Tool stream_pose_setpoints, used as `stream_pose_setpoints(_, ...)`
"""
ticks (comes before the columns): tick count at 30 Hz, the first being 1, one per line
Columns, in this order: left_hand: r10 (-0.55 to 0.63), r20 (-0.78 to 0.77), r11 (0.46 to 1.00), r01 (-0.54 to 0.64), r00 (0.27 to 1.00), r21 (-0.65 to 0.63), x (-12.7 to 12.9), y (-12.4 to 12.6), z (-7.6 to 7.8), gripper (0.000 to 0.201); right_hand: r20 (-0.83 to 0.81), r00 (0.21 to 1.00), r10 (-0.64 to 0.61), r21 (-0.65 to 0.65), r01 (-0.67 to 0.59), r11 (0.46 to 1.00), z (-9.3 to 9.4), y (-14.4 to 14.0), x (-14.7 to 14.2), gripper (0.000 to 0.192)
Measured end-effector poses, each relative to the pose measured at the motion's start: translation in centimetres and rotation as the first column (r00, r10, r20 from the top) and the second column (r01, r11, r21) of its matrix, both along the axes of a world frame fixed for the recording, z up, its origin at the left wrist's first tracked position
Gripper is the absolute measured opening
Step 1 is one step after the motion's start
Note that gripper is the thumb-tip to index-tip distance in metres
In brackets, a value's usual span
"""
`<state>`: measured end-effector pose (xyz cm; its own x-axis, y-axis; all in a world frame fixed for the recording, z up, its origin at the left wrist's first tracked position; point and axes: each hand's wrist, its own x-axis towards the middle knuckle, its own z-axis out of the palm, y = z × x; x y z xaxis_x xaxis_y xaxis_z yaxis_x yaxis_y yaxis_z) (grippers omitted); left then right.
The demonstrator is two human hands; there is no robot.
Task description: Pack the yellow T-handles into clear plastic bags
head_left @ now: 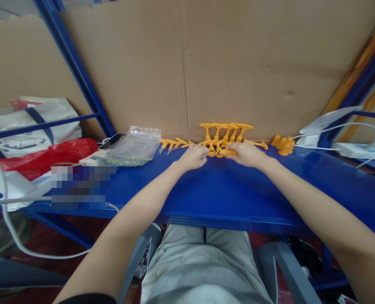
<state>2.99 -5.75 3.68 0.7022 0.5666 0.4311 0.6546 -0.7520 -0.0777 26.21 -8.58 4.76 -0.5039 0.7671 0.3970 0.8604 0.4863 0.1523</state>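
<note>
My left hand (194, 157) is closed at the back of the blue table, its fingers curled beside a cluster of orange pieces; what it holds, if anything, is hidden. My right hand (247, 154) closes around an orange plastic corkscrew part (228, 152) that points toward the left hand. Just behind both hands, several orange T-shaped handles (217, 127) stand against the cardboard. Left of them lie several small orange corkscrew pieces (174, 143) with metal spirals. Orange caps (284, 144) form a small group to the right of my right hand.
Clear plastic bags (137, 143) lie at the left by a phone-like device (113, 142). Farther left are a red plastic bag (57, 158) and a white cable (5, 211). A cardboard wall (238, 63) backs the blue table (213, 190); blue posts (76, 63) frame the sides.
</note>
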Motion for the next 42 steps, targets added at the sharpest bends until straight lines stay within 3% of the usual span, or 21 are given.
stream_pose_setpoints(13,-0.193,0.239,0.98,0.174,0.952,0.1,-0.2,0.8,-0.8,0.031,-0.114,0.989,0.093,0.044,-0.088,0.995,-0.5,-0.1,-0.8,0.025)
stream_pose_setpoints(17,-0.118,0.313,0.988,0.081,0.942,0.13,-0.4,0.8,-0.7,0.034,-0.124,0.988,0.094,0.031,-0.09,0.995,-0.2,-0.3,-0.9,0.026)
stream_pose_setpoints(20,-0.021,0.351,0.998,-0.004,0.936,0.07,-0.4,0.6,-0.6,0.041,-0.124,0.987,0.1,0.033,-0.097,0.995,-0.2,-0.3,-1.0,0.026)
stream_pose_setpoints(26,0.258,0.243,0.966,-0.245,0.935,-0.082,0.0,-0.4,-0.2,0.035,-0.113,0.989,0.1,0.041,-0.096,0.995,-0.4,-0.1,-0.8,0.028)
stream_pose_setpoints(32,0.239,0.241,0.971,-0.229,0.941,-0.07,0.3,-1.1,0.2,0.02,-0.054,0.994,0.099,0.079,-0.094,0.992,-0.2,-0.3,-0.9,0.035)
stream_pose_setpoints(37,0.136,0.254,0.988,-0.114,0.958,-0.099,0.0,-0.8,0.1,0.02,-0.046,0.995,0.089,0.088,-0.085,0.992,-0.3,-0.3,-0.9,0.037)
stream_pose_setpoints(42,0.13,0.267,0.989,-0.107,0.955,-0.101,-0.2,-0.4,-0.1,0.024,-0.128,0.982,0.142,0.072,-0.134,0.988,-0.7,0.0,-0.8,0.037)
